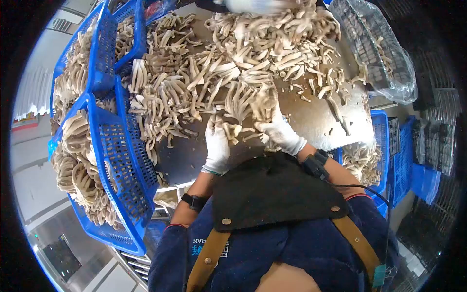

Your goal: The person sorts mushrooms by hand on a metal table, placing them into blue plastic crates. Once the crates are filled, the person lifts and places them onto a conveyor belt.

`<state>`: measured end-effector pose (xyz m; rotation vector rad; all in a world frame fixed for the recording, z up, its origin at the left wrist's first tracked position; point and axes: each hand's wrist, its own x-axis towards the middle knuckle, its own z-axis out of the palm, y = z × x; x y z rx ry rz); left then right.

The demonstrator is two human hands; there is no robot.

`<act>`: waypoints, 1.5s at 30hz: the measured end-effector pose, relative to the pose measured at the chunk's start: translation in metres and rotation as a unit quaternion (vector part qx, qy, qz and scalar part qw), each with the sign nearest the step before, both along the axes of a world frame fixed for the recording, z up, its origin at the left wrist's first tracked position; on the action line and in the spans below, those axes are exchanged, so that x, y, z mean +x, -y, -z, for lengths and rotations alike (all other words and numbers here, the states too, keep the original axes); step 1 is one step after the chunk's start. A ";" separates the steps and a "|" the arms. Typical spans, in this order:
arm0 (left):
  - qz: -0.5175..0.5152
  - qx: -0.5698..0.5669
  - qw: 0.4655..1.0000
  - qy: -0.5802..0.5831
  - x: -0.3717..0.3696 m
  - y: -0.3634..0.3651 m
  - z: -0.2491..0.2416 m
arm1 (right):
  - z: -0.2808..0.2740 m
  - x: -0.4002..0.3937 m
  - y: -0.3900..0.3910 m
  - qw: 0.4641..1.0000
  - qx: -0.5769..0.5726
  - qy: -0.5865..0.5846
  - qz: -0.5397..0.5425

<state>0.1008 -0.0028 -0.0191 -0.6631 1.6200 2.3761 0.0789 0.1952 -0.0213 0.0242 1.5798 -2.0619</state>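
Note:
Both my hands wear white gloves and work at the near side of a metal table (301, 129). My right hand (282, 131) is closed on a cluster of long-stemmed, pale brown mushrooms (264, 103), its fingers partly hidden by the stems. To its left, my left hand (216, 143) has its fingers curled together. Small mushroom pieces (232, 132) lie right beside its fingertips, and whether it grips one I cannot make out. A large heap of loose mushrooms (253, 48) spreads over the table beyond my hands.
Blue perforated baskets (119, 146) full of mushrooms stand along the left edge. At the upper right is a basket lined with clear plastic (384, 53), with a few mushrooms in it. Another blue basket (382, 160) of mushrooms sits lower right. A blurred white sleeve or glove (258, 5) shows at the far side.

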 end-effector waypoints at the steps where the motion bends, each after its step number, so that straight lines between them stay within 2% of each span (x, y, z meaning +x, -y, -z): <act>1: 0.034 -0.023 0.999 -0.015 0.001 0.000 0.005 | 0.015 0.001 0.000 0.996 0.081 -0.041 -0.005; 2: 0.067 -0.047 0.996 -0.031 0.002 0.001 0.009 | 0.002 0.003 0.011 0.999 0.049 0.011 -0.015; 3: 0.096 -0.089 0.988 -0.082 0.004 -0.007 0.027 | 0.010 0.004 0.013 0.999 0.029 -0.015 -0.001; 4: 0.052 0.044 0.995 -0.078 0.005 -0.014 0.027 | 0.015 0.005 0.015 0.999 0.009 -0.041 0.013; 5: 0.044 0.048 0.996 -0.065 0.005 -0.013 0.025 | 0.020 0.006 0.018 0.997 -0.011 -0.067 0.026; 7: 0.029 0.055 0.997 -0.038 0.002 -0.005 0.015 | 0.021 0.000 0.012 0.991 -0.085 -0.014 0.105; 8: 0.012 -0.001 0.998 -0.058 0.000 -0.004 0.011 | 0.016 -0.002 0.005 0.998 -0.036 -0.033 0.049; 10: 0.067 0.005 0.997 -0.037 0.002 -0.007 0.020 | 0.010 0.002 0.015 0.999 0.003 0.052 -0.018; 11: 0.095 0.009 0.995 -0.029 0.001 -0.011 0.023 | 0.008 0.004 0.021 1.000 0.011 0.009 -0.024; 13: 0.064 -0.036 0.995 -0.065 -0.006 -0.016 0.022 | 0.014 0.003 0.025 0.998 0.007 -0.053 -0.015; 15: 0.038 -0.042 0.995 -0.080 -0.005 0.004 0.045 | 0.028 0.004 0.010 0.998 -0.009 -0.067 -0.012; 16: -0.020 -0.008 0.998 -0.064 -0.007 0.009 0.030 | 0.022 0.006 -0.005 0.997 0.035 -0.054 -0.053; 17: 0.042 -0.061 0.997 -0.026 -0.003 0.027 0.025 | 0.017 0.008 -0.019 0.988 0.097 -0.054 -0.111; 18: 0.132 -0.146 0.980 -0.035 -0.001 0.036 0.023 | 0.018 0.011 -0.030 0.962 0.184 -0.082 -0.186; 19: 0.222 -0.228 0.947 -0.042 0.001 0.041 0.022 | 0.036 0.016 -0.045 0.907 0.268 -0.168 -0.277; 20: 0.226 -0.221 0.948 -0.034 0.000 0.043 0.026 | 0.037 0.020 -0.048 0.826 0.381 -0.325 -0.258; 21: 0.230 -0.215 0.949 -0.029 -0.005 0.044 0.032 | 0.037 0.025 -0.050 0.709 0.501 -0.452 -0.205; 22: 0.233 -0.210 0.949 -0.024 -0.013 0.044 0.036 | 0.019 0.023 -0.049 0.716 0.535 -0.392 -0.216; 23: 0.187 -0.261 0.947 -0.020 -0.028 0.037 0.016 | 0.009 0.022 -0.047 0.721 0.565 -0.330 -0.226; 24: 0.198 -0.267 0.943 0.024 -0.039 0.025 0.014 | 0.037 0.020 -0.043 0.801 0.474 -0.337 -0.145; 25: 0.209 -0.273 0.937 0.067 -0.051 0.013 0.016 | 0.058 0.020 -0.036 0.803 0.472 -0.336 -0.138; 26: 0.234 -0.183 0.949 0.106 -0.061 0.007 0.047 | 0.076 0.018 -0.025 0.804 0.472 -0.337 -0.131; 27: 0.325 -0.151 0.930 0.081 -0.067 0.002 0.047 | 0.084 0.011 -0.016 0.804 0.473 -0.339 -0.123; 28: 0.335 -0.079 0.934 0.099 -0.068 -0.006 0.057 | 0.043 -0.009 -0.007 0.919 0.383 -0.079 -0.054; 29: 0.344 -0.009 0.932 0.114 -0.073 -0.016 0.052 | 0.069 -0.017 -0.005 0.895 0.416 -0.155 0.034; 31: 0.346 0.002 0.936 0.067 -0.074 -0.019 0.049 | 0.102 -0.022 -0.013 0.950 0.296 -0.103 0.009; 33: 0.323 -0.011 0.946 -0.014 -0.066 -0.019 0.065 | 0.044 -0.013 -0.010 0.966 0.251 -0.065 -0.013; 34: 0.355 -0.043 0.934 0.018 -0.063 -0.022 0.029 | 0.020 -0.014 -0.010 0.972 0.229 -0.051 -0.028; 35: 0.304 0.002 0.953 -0.002 -0.055 -0.024 0.037 | 0.018 -0.015 -0.010 0.964 0.246 -0.078 -0.058; 37: 0.224 0.057 0.973 -0.015 -0.047 -0.012 0.066 | 0.032 -0.011 -0.014 0.970 0.147 -0.187 -0.058; 39: 0.180 0.087 0.979 -0.025 -0.033 -0.013 0.030 | -0.008 -0.001 -0.010 0.968 0.225 -0.112 0.024; 41: 0.155 0.097 0.983 -0.028 -0.023 -0.019 0.007 | 0.023 0.002 -0.003 0.934 0.264 -0.226 0.084; 43: 0.146 0.082 0.985 -0.024 -0.018 -0.023 0.001 | 0.012 -0.002 0.003 0.944 0.279 -0.145 0.097; 44: 0.110 0.085 0.990 -0.020 -0.016 -0.016 0.012 | -0.012 -0.004 -0.001 0.962 0.228 -0.136 0.071; 45: 0.074 0.088 0.993 -0.018 -0.015 -0.009 0.022 | -0.004 -0.007 -0.007 0.945 0.294 -0.136 0.054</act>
